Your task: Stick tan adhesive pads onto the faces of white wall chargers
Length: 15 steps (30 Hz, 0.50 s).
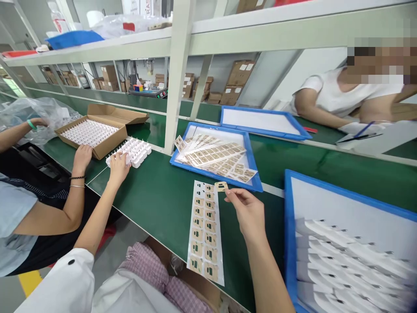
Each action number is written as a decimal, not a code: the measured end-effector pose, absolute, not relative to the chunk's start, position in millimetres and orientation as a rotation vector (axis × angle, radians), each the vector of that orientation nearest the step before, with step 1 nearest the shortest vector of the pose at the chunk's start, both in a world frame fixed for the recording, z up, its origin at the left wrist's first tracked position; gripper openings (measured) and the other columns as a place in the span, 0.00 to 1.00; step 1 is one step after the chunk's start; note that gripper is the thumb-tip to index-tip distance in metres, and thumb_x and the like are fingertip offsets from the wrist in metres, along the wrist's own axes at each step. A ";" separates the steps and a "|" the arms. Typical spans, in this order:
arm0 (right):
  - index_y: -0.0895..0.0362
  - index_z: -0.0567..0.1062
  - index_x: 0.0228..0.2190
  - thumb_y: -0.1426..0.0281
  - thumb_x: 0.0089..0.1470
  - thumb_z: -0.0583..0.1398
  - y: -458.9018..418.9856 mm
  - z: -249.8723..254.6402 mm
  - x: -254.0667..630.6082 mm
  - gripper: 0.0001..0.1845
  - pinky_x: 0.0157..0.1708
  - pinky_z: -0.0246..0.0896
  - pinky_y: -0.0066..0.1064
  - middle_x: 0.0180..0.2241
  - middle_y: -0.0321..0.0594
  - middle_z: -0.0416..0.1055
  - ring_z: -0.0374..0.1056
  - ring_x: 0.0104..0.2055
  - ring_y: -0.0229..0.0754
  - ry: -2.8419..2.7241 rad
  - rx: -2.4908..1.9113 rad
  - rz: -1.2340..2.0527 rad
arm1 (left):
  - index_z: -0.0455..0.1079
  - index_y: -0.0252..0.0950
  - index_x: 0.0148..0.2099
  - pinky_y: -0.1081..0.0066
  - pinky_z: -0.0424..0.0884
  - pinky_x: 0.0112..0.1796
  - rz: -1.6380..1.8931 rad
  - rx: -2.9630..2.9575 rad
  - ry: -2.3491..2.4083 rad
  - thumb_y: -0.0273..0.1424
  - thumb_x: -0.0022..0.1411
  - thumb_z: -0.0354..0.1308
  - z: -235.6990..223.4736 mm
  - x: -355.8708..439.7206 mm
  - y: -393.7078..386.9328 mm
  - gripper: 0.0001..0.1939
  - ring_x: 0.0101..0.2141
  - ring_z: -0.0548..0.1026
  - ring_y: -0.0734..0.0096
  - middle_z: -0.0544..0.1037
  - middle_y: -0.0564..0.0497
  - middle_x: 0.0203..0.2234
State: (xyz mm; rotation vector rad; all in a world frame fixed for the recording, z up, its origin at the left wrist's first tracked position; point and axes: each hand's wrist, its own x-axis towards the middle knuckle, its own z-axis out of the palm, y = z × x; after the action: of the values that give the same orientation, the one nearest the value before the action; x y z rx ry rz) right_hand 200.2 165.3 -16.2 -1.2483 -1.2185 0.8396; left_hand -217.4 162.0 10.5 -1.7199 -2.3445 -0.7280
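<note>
My right hand (246, 213) pinches a tan adhesive sticker (221, 186) with a dark cut-out between thumb and forefinger. Below it lies a white sticker sheet (206, 237) carrying two columns of similar tan stickers; a few places at its top left are bare. Out to the left, the fingers of my left hand (119, 169) close around a white plastic part at the near end of a group of white plastic parts (138, 152) with small pins on top. My fingers partly hide that part.
A co-worker's hand (84, 156) rests by a cardboard box (109, 141) of white parts. Behind the sheet, a blue-rimmed tray (257, 176) holds more sticker sheets. Another blue tray (289, 243) with white parts stands right. A shelf post (177, 78) rises mid-bench; a person sits opposite.
</note>
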 end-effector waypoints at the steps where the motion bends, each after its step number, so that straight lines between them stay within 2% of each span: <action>1: 0.56 0.78 0.24 0.52 0.40 0.71 165.8 -14.2 199.3 0.20 0.30 0.67 0.35 0.23 0.38 0.74 0.70 0.26 0.42 -1.197 -1.239 0.852 | 0.65 0.25 0.62 0.41 0.61 0.60 -0.736 -1.730 -2.341 0.26 0.61 0.54 5.5 -222.1 162.1 0.27 0.59 0.62 0.33 0.67 0.28 0.58; 5: 0.55 0.76 0.22 0.51 0.37 0.72 161.9 0.1 203.1 0.22 0.29 0.65 0.35 0.21 0.35 0.71 0.67 0.24 0.40 -1.117 -1.215 0.866 | 0.65 0.28 0.59 0.42 0.61 0.60 -0.861 -1.735 -2.335 0.26 0.61 0.53 -5.8 -223.1 166.5 0.24 0.58 0.64 0.37 0.69 0.32 0.53; 10: 0.55 0.76 0.22 0.51 0.41 0.73 102.4 3.2 208.0 0.22 0.29 0.62 0.33 0.21 0.34 0.68 0.63 0.25 0.38 -1.041 -1.172 0.997 | 0.68 0.34 0.44 0.41 0.66 0.56 -1.156 -1.730 -2.345 0.25 0.53 0.57 -2.6 -220.2 156.6 0.14 0.51 0.71 0.40 0.70 0.36 0.45; 13: 0.55 0.74 0.19 0.53 0.43 0.74 47.4 -9.5 195.4 0.22 0.28 0.60 0.31 0.20 0.34 0.65 0.62 0.25 0.38 -0.949 -1.145 1.238 | 0.64 0.37 0.40 0.47 0.73 0.50 -1.411 -1.743 -2.324 0.32 0.53 0.59 -3.6 -204.5 130.3 0.12 0.47 0.74 0.47 0.71 0.41 0.43; 15: 0.56 0.72 0.19 0.55 0.47 0.73 17.6 -13.0 179.3 0.22 0.27 0.60 0.30 0.20 0.34 0.64 0.61 0.24 0.37 -0.822 -1.095 1.394 | 0.61 0.39 0.41 0.54 0.76 0.45 -1.593 -1.808 -2.293 0.40 0.55 0.60 -8.2 -176.6 105.4 0.16 0.45 0.76 0.54 0.72 0.43 0.44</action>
State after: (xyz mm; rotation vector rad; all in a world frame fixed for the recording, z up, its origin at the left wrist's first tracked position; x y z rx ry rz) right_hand 179.3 17.6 -13.0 -1.0948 -0.8224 1.3940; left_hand -176.6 105.4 -8.2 -1.8077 -2.2928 -1.5928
